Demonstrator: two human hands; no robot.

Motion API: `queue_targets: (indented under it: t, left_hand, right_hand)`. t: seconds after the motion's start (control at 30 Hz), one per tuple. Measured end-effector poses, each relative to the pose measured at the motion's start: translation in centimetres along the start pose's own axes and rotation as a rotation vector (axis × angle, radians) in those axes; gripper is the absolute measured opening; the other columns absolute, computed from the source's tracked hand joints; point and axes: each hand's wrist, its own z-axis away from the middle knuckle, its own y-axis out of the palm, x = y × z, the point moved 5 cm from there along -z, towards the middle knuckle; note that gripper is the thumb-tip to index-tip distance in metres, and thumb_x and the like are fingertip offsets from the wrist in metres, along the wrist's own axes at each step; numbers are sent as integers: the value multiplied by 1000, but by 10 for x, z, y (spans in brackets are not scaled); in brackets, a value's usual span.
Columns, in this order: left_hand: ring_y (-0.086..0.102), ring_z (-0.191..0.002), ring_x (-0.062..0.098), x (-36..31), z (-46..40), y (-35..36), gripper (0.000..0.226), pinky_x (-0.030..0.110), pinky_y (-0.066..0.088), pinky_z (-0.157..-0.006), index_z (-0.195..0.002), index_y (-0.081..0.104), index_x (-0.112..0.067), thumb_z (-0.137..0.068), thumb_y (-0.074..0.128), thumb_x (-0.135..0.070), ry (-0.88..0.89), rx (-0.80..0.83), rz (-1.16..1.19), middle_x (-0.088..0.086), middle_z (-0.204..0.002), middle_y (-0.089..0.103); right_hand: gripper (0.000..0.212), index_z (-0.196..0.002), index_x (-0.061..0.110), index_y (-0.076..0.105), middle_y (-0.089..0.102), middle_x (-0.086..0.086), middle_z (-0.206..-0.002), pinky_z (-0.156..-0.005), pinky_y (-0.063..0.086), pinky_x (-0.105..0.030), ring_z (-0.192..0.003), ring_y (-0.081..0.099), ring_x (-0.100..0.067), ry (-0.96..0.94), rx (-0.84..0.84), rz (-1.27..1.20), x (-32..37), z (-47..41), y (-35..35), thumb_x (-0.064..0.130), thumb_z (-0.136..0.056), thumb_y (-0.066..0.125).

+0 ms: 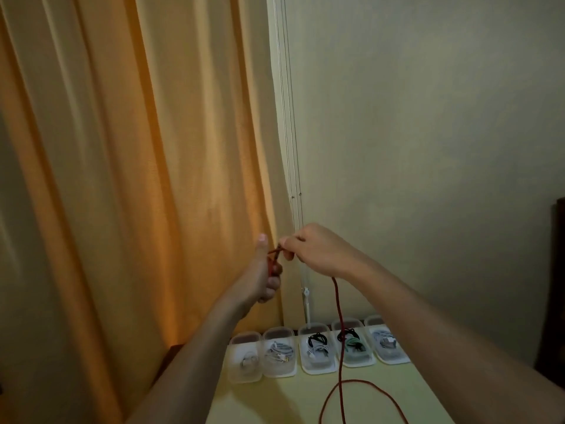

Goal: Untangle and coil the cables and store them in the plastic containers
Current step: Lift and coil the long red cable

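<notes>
Up high, both hands are raised in front of the orange curtain (137,179) and the beige wall (428,148). Left hand (263,276) has its thumb sticking straight up and its fingers curled round a few turns of the red cable (337,301); the loops in the palm are mostly hidden, count unclear. Right hand (318,249) pinches the same red cable between thumb and fingertips, just beside the left thumb, the two hands nearly touching. From under the right wrist the cable hangs straight down, passes in front of the containers, then lies in a loose loop on the pale yellow table (275,402), running off the bottom edge.

Five clear plastic containers (279,353) stand in a row at the back of the table, against the wall, side by side. Each holds coiled cables: white ones in the two leftmost, black and white in the middle one, black and green in the fourth, pale ones in the rightmost. The red cable crosses the fourth container in view; whether it touches it, cannot tell.

A thin white blind cord (293,148) runs down the wall beside the curtain edge. Dark furniture (555,286) shows at the far right.
</notes>
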Motion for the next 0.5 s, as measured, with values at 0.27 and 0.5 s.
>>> queue_targets:
  t: [0.27,0.5]
  left_hand:
    - [57,-60,21,6,4,1,43,33,44,-66,-75,44,-14,-108,24,-34,210,-319,641,4,-59,56]
    - [23,-33,7,10,21,26,48,22,22,-37,-63,39,-19,-104,23,-39,167,80,844,-8,-44,26]
  right_hand:
    - [43,-67,28,56,42,8,-58,-53,30,-27,-49,35,-8,52,-32,-397,-59,38,65,48,-103,43]
    - [46,-57,23,46,38,7,-54,-48,29,-22,-47,31,-7,73,-10,-721,-88,54,83,51,-94,50]
